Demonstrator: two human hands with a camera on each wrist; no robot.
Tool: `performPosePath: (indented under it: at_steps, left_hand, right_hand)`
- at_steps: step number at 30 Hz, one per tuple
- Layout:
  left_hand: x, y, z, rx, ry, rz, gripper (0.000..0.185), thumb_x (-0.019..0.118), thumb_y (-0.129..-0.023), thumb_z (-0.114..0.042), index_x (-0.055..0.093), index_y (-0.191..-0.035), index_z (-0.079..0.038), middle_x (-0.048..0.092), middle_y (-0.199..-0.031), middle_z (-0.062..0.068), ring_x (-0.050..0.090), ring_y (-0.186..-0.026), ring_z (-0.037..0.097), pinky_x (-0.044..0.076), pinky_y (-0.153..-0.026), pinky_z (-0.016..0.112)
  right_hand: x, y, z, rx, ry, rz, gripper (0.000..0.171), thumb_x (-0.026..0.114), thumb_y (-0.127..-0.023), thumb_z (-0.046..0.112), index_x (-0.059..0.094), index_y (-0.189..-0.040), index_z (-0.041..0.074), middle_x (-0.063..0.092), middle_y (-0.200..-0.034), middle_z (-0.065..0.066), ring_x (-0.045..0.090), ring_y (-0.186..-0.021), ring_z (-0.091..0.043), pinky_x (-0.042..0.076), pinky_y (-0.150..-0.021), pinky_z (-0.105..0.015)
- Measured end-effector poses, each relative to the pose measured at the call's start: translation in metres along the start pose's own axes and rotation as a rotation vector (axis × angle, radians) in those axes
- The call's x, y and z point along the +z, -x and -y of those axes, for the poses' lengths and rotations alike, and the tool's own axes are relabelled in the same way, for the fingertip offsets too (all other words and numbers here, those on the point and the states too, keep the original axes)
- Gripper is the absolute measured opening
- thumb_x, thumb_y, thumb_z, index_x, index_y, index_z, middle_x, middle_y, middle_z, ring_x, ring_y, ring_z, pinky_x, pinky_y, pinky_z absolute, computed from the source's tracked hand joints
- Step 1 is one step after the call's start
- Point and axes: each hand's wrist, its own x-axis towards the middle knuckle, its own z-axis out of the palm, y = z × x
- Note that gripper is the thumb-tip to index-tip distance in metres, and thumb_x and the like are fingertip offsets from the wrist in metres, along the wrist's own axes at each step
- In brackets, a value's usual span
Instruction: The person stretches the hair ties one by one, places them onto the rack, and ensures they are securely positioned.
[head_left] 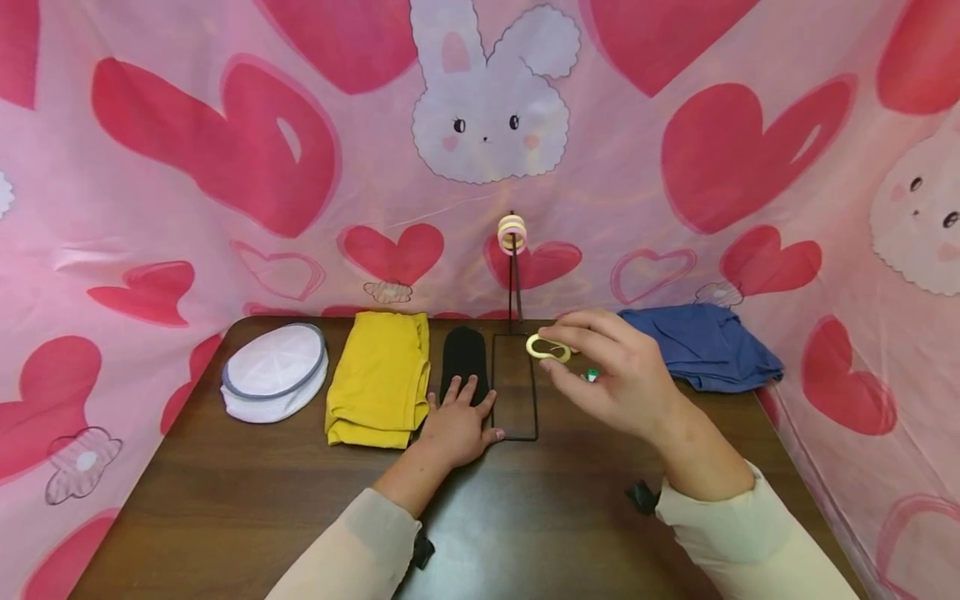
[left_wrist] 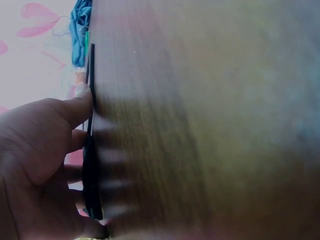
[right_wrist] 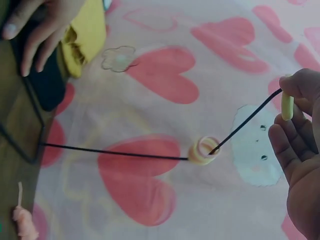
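My right hand (head_left: 615,367) pinches a pale yellow hair tie (head_left: 564,357) between thumb and fingers. In the right wrist view this hair tie (right_wrist: 287,107) is right at the free end of the black wire stand's rod (right_wrist: 250,120). Several yellow and pink hair ties (right_wrist: 196,156) hang together further back on the rod. My left hand (head_left: 459,427) lies with fingers spread over a flat black sock-like item (head_left: 465,350), its thumb at the wire stand's rectangular base (head_left: 536,400). Seen from the left wrist, the left hand (left_wrist: 40,145) has its fingertips along the black item's edge.
A folded yellow cloth (head_left: 378,379) lies left of the black item, and a round white mesh bag (head_left: 276,362) beyond it. Folded blue cloth (head_left: 705,346) is at the back right. Behind the right hand is a small green thing (head_left: 592,375). Pink printed fabric (head_left: 480,200) walls the table.
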Motion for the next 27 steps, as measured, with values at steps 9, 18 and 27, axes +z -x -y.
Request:
performPosePath:
  at_steps: [9, 18, 27]
  left_hand:
    - [0.004, 0.003, 0.007, -0.021, -0.002, -0.004, 0.073, 0.056, -0.098, -0.066, 0.041, -0.161, -0.032, 0.021, -0.172, 0.009, 0.011, -0.159, 0.037, 0.014, -0.118, 0.072]
    - [0.002, 0.002, 0.003, -0.009, 0.004, 0.003, 0.073, 0.056, -0.098, -0.065, 0.04, -0.161, -0.031, 0.021, -0.172, 0.009, 0.01, -0.159, 0.037, 0.013, -0.118, 0.072]
    - [0.003, -0.001, 0.0, -0.002, 0.001, -0.001, 0.073, 0.055, -0.098, -0.066, 0.04, -0.161, -0.031, 0.021, -0.172, 0.009, 0.01, -0.159, 0.037, 0.013, -0.119, 0.072]
  right_hand:
    - [0.009, -0.024, 0.01, -0.015, -0.018, -0.02, 0.033, 0.084, -0.084, 0.014, 0.08, -0.116, 0.008, 0.073, -0.109, -0.008, 0.067, -0.093, -0.021, 0.059, -0.068, -0.033]
    - [0.015, -0.031, -0.004, 0.028, 0.026, -0.008, 0.031, 0.085, -0.082, 0.012, 0.08, -0.112, 0.006, 0.072, -0.109, -0.011, 0.066, -0.1, -0.025, 0.058, -0.073, -0.038]
    - [0.029, -0.043, -0.034, 0.083, 0.091, -0.024, 0.031, 0.083, -0.084, 0.012, 0.079, -0.114, 0.005, 0.07, -0.111, -0.013, 0.066, -0.101, -0.026, 0.06, -0.08, -0.041]
